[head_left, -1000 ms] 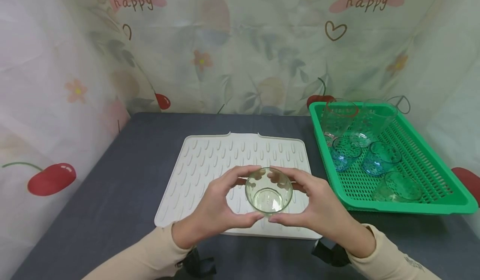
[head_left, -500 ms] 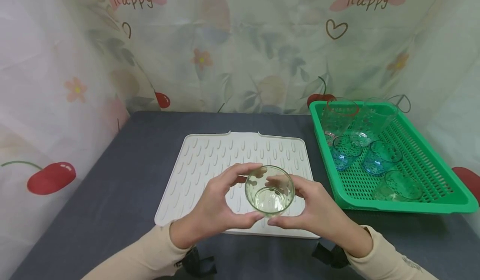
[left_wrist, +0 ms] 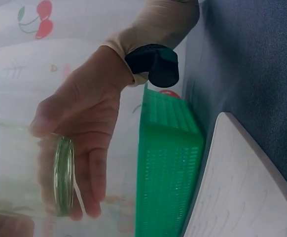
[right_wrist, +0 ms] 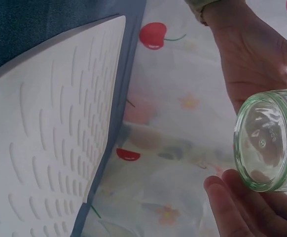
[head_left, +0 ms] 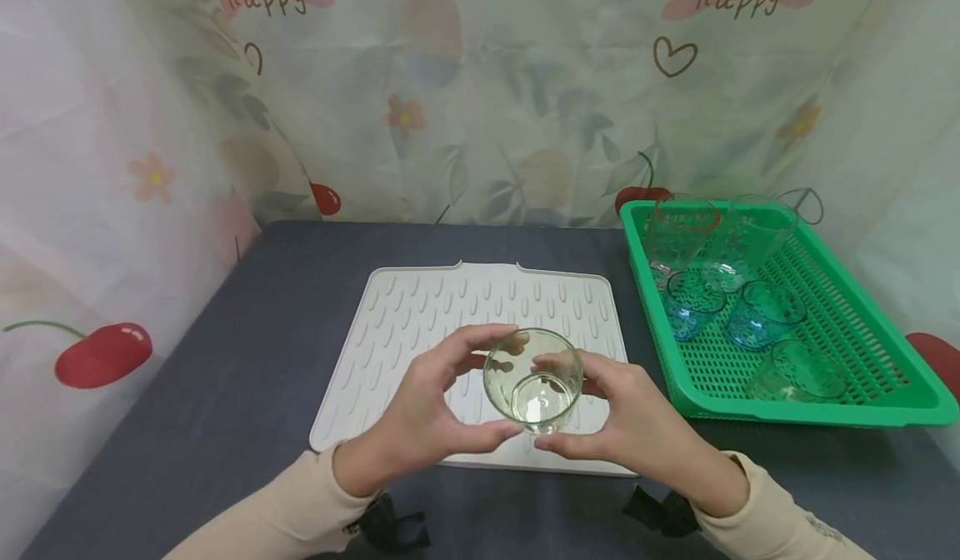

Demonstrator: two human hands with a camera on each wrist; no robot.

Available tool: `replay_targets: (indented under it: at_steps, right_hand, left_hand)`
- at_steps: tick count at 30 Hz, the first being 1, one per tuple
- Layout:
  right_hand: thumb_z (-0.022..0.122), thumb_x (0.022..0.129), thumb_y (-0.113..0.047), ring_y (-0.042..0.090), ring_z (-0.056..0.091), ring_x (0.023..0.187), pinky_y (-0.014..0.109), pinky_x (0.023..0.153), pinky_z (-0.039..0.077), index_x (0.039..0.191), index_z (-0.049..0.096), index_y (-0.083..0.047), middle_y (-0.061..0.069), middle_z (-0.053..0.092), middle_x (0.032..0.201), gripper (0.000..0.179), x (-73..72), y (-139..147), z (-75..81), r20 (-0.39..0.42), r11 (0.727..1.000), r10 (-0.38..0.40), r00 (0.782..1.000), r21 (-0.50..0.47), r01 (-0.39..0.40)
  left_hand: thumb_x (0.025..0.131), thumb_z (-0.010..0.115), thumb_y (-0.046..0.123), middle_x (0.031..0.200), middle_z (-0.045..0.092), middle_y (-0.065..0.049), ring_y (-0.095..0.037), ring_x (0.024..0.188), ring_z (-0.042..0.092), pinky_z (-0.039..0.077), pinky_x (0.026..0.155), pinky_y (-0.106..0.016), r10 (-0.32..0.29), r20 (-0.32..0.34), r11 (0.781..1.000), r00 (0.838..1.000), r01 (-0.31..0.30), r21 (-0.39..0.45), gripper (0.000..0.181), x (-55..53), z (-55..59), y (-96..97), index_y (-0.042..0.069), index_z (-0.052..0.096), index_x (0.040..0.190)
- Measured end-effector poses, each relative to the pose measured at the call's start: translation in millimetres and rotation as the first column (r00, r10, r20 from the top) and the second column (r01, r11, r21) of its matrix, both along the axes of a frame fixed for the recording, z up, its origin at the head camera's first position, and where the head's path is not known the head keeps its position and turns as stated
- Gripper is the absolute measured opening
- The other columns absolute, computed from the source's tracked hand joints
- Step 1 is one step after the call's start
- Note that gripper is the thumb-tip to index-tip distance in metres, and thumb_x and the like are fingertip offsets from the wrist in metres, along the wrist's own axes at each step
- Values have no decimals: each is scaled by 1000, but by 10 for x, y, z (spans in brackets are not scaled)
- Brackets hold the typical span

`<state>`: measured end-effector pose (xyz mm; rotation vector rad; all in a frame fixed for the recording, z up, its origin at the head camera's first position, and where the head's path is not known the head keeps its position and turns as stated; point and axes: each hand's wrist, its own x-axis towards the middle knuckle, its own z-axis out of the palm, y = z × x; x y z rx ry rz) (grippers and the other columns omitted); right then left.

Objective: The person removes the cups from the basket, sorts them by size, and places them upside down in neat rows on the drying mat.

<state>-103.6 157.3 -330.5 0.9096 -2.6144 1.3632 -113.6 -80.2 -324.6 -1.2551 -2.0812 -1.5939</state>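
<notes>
Clear glass (head_left: 533,380) gripped by left hand (head_left: 423,414) and right hand (head_left: 630,422) above mat (head_left: 420,310), fingertips blurred through glass, basket (head_left: 885,393) cups indistinct

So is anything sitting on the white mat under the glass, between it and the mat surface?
Nothing visible. Both hands, left hand and right hand, hold the clear glass above the white ribbed mat, whose visible surface bears nothing. The other glasses sit apart in the green basket.

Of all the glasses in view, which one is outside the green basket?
The pale green-tinted glass, held between the left hand and right hand above the white mat; the others stand in the basket.
</notes>
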Motion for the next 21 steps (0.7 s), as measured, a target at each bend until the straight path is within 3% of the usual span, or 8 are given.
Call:
replay_targets:
  at_steps: [7,12,16,21]
  right_hand:
    - [89,69,-28,9,66,100,25,87,54,122,61,-13,-5,66,115,62,13,42,69,-53,1000,-26,998,-14,25]
    - [90,67,-21,7,63,96,21,85,54,124,61,-13,-4,65,114,64,7,73,94,-129,999,-45,991,-36,41]
    - [89,68,-16,7,61,95,20,81,55,129,59,-14,-3,63,114,68,-8,86,121,-156,997,-51,986,-68,41]
    - [87,69,-10,7,60,97,22,80,56,133,57,-15,-1,61,117,71,-54,86,170,-153,994,-54,987,-100,39]
  left_hand:
    - [70,78,-12,128,56,-22,-21,124,54,52,95,-38,-92,133,993,987,81,84,76,-25,-25,-44,-3,42,136]
    - [72,76,-14,128,55,-23,-20,124,53,50,97,-37,-115,152,991,982,102,89,75,-56,-55,-95,-4,41,138]
    - [75,74,-12,131,53,-21,-21,126,51,48,99,-36,-105,165,994,981,99,48,76,-73,-53,-154,-2,39,142]
    - [77,75,-8,141,49,-14,-24,131,47,45,104,-36,-31,195,999,980,35,-18,82,-73,-39,-285,6,35,148]
